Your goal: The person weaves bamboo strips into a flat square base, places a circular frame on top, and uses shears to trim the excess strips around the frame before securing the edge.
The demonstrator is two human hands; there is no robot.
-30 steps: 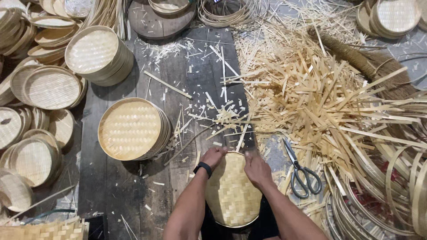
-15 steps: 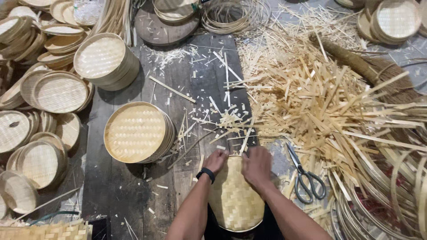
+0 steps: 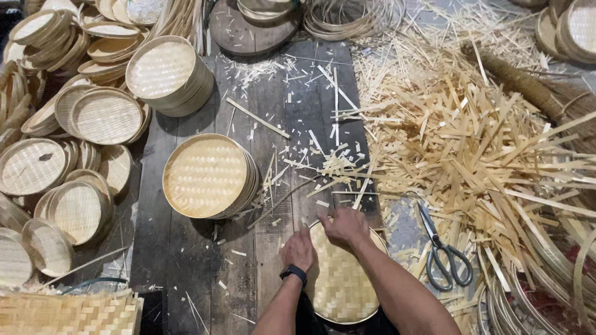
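Dark wooden floor planks (image 3: 186, 260) carry everything, and the round woven bamboo tray (image 3: 340, 279) in the person's lap area serves as the landmark. It lies flat at the bottom edge of the view, close to the body, so both forearms can bear down on its far rim.

On that far rim the left hand (image 3: 298, 249) rests with fingers curled and pressed together against the weave; a dark wristband (image 3: 292, 273) sits on the wrist. The right hand (image 3: 343, 227) is just beside it, fingers bunched over the rim as if pinching a strip end (what lies under the fingertips I cannot tell).

Right of the tray, within easy reach, lie open scissors (image 3: 442, 254) with dark handles. Beyond and to the right spreads a heap of bamboo strips (image 3: 472, 142), offcuts scattered nearest the tray. Up and left of the tray sits a neat stack of finished trays (image 3: 208, 177), and further left many more trays (image 3: 74, 155) are piled loosely, kept apart from the strips.
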